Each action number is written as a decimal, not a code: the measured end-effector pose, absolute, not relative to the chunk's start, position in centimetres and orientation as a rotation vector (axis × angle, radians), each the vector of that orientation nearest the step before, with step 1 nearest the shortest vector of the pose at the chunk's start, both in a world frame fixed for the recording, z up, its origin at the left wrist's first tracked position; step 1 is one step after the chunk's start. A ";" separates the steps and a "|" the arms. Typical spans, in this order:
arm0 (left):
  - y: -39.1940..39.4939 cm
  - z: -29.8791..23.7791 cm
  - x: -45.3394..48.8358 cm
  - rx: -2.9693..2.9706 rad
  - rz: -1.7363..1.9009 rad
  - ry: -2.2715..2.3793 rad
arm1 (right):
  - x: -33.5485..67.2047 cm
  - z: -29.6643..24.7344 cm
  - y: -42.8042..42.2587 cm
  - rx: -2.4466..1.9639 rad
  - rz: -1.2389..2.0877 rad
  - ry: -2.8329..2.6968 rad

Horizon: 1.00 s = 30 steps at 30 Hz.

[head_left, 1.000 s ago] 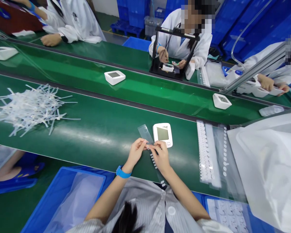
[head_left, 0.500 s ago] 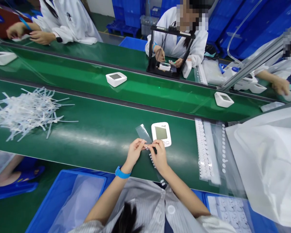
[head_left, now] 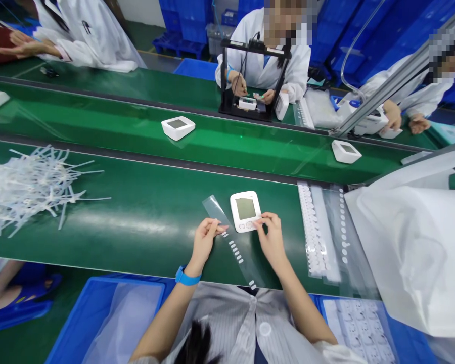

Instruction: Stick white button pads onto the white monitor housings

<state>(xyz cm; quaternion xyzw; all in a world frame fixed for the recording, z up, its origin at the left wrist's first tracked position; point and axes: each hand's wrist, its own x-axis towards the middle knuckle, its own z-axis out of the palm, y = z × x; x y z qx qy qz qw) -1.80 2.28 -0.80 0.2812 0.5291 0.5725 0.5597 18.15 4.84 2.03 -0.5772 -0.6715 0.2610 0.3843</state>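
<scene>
A white device with a grey screen (head_left: pixel 244 210) lies on the green belt (head_left: pixel 144 217) in front of me. Beside it runs a clear film strip (head_left: pixel 231 243) carrying several small white stickers. My left hand (head_left: pixel 205 240), with a blue wristband, pinches the strip near its upper part. My right hand (head_left: pixel 270 237) is at the device's lower right corner, fingertips pinched on its edge; whether a small sticker is under them I cannot make out.
A heap of white plastic strips (head_left: pixel 30 184) lies on the belt at left. Clear sticker sheets (head_left: pixel 320 230) and a large white bag (head_left: pixel 413 253) sit at right. Two more devices (head_left: pixel 177 127) (head_left: pixel 346 150) ride the far belt. Co-workers in white coats work opposite. Blue bins stand below.
My right hand has left the strip, where both hands were pinched together, and moved right to the device's lower corner. The left hand stays on the strip. The view shifted slightly.
</scene>
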 end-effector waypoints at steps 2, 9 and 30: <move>2.3 -0.8 -1.8 0.674 1.345 1.254 | 19.6 1.5 5.9 -1.529 0.753 -1.639; 2.3 -0.9 -1.9 0.672 1.344 1.263 | 19.8 0.8 6.2 -1.514 0.904 -1.531; 2.3 -0.6 -1.8 0.663 1.343 1.274 | 18.7 0.9 5.3 -1.516 0.758 -1.631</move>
